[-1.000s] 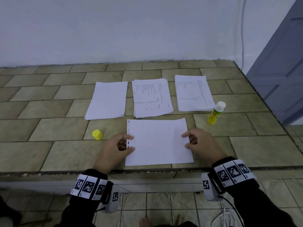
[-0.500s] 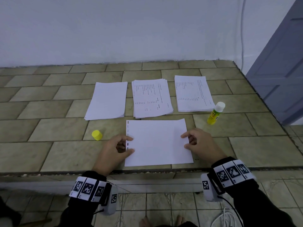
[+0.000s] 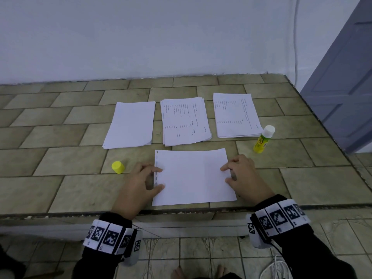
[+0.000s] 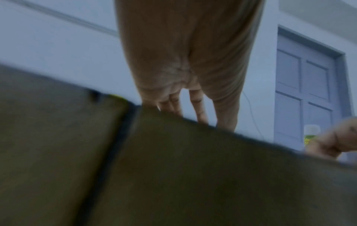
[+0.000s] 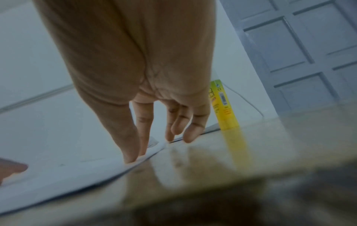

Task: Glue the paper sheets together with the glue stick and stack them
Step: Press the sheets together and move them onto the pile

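2 hands on sheet (image 3: 193,177) | L hand (image 3: 141,182) L edge | R hand (image 3: 243,175) R edge

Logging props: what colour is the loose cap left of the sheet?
Yellow; the cap shows best in the head view.

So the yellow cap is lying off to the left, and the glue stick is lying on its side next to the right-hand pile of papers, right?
Not quite. The glue stick is standing upright beside the right-hand pile of papers, not lying on its side; the head view shows this. The yellow cap does lie off to the left.
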The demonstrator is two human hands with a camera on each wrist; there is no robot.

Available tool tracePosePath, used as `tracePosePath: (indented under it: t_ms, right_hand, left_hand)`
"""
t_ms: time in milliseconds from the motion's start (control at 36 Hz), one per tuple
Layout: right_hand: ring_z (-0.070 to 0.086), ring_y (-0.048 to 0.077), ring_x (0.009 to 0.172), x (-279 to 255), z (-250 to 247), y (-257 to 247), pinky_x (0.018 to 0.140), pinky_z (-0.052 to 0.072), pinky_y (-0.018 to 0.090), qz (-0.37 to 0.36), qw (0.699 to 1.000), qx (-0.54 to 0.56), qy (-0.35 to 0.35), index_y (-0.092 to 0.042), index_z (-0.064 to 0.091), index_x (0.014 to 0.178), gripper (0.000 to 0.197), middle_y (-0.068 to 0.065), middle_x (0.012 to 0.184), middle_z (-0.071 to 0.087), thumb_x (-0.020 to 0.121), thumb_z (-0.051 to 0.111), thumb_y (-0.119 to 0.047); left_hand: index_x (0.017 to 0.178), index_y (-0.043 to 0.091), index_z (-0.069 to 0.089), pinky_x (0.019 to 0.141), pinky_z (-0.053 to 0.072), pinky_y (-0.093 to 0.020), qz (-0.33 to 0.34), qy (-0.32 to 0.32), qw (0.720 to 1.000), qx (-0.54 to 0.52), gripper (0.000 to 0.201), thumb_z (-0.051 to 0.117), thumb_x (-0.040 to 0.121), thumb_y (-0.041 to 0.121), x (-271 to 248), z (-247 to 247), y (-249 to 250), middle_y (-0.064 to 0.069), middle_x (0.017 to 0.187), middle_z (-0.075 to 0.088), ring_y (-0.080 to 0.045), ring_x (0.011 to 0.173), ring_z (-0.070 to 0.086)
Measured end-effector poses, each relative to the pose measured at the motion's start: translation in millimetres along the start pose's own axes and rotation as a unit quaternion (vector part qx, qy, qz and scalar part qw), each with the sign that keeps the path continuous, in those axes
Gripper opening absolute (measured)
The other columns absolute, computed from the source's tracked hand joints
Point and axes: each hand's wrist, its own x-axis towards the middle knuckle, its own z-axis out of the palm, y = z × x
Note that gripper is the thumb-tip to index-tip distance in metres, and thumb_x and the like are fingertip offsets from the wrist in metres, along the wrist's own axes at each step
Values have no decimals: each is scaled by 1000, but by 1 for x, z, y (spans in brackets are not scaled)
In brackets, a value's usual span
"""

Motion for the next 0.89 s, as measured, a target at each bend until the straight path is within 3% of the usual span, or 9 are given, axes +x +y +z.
tracePosePath:
  t_ms: [139, 222, 278, 333, 444, 556, 667, 722, 889]
  right_hand:
    - [25, 28, 130, -6, -1, -8, 108, 30, 39, -1, 993, -119, 24, -27, 57, 126, 34, 6, 146, 28, 93, 58, -22]
    - [18, 27, 138, -7, 0, -11, 112, 24, 42, 0, 988, -151, 25, -30, 55, 127, 33, 4, 152, 20, 95, 56, -25]
    - [11, 26, 142, -6, 0, -11, 115, 19, 44, 3, 986, -163, 25, -31, 55, 128, 33, 4, 154, 18, 95, 55, -25]
    - [4, 27, 146, -6, 5, -13, 117, 14, 51, 6, 984, -179, 23, -28, 56, 127, 33, 7, 157, 13, 95, 53, -21]
    - [20, 32, 147, -6, 22, -29, 113, 22, 61, -62, 978, -180, 88, -19, 61, 123, 34, 14, 155, 29, 89, 62, -22]
    - [-3, 20, 150, 1, 51, -58, 117, -6, 53, -129, 980, -149, 15, -16, 21, 153, 63, 3, 163, 2, 98, 8, -44]
    - [42, 17, 137, 13, 80, -73, 107, 34, 59, -143, 974, -173, 11, -12, 55, 136, 59, 4, 148, 45, 95, 24, -41]
    - [48, 14, 132, 18, 86, -72, 104, 39, 58, -143, 974, -175, 19, -13, 60, 131, 58, 2, 142, 52, 94, 28, -44]
    - [20, 13, 147, 20, 68, -31, 116, 1, 52, -87, 978, -179, 53, -11, 27, 151, 77, 2, 159, 23, 92, 8, -56]
  left_hand:
    - [138, 21, 50, 115, 22, -33, 17, -16, 996, 81, 58, 74, 86, 20, 10, 0, 11, -4, 156, 31, -19, 147, 20]
    - [154, 16, 25, 123, 9, -39, -15, -46, 990, 135, 61, 43, 102, 42, 18, 11, 18, -3, 165, 11, -19, 152, 1]
    - [157, 16, 12, 123, 0, -45, -31, -63, 976, 205, 76, 9, 95, 60, 21, 24, 18, -3, 166, 2, -20, 152, -7]
    - [157, 13, 16, 122, 3, -52, -20, -52, 962, 266, 84, -4, 89, 59, 22, 34, 13, -7, 165, 6, -26, 153, -1]
    - [153, 9, 32, 117, 15, -61, 6, -19, 957, 290, 72, 9, 98, 50, 19, 45, 3, -10, 162, 21, -32, 150, 16]
    - [153, 10, 30, 117, 11, -61, 24, -9, 960, 279, 69, 11, 98, 47, 16, 46, 4, -4, 163, 19, -30, 151, 15]
    - [148, 7, 42, 108, 27, -66, 34, 2, 957, 290, 62, 25, 99, 42, 17, 45, 4, -7, 157, 36, -34, 142, 35]
    - [145, 6, 46, 104, 33, -67, 38, 5, 954, 296, 60, 28, 98, 40, 18, 46, 3, -8, 154, 41, -35, 139, 40]
    - [150, 8, 37, 112, 21, -65, 23, -5, 958, 287, 66, 18, 98, 44, 18, 46, 4, -4, 160, 30, -34, 146, 28]
